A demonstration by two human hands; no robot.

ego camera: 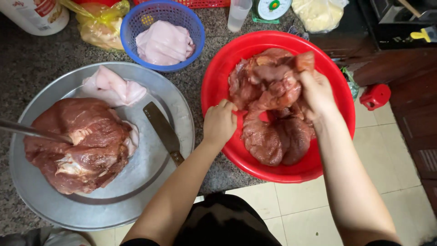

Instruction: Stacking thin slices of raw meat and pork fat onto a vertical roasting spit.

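Note:
A red plastic basin (218,77) holds several large chunks of raw red meat (273,136). My right hand (316,95) grips one chunk of meat (273,77) and lifts it above the others. My left hand (220,122) is closed at the basin's left rim, pinching an edge of the meat. To the left, a round metal tray (168,91) carries a big slab of raw meat (77,143), a piece of pale fat (111,86) and a knife (163,132) lying flat.
A blue basket (136,23) with pale fat stands at the back. A metal rod (32,130) pokes into the slab from the left. Plastic bags (98,23), a clear cup (238,13) and a scale (271,8) line the stone counter's back. A small red object (374,95) lies on the tiled floor.

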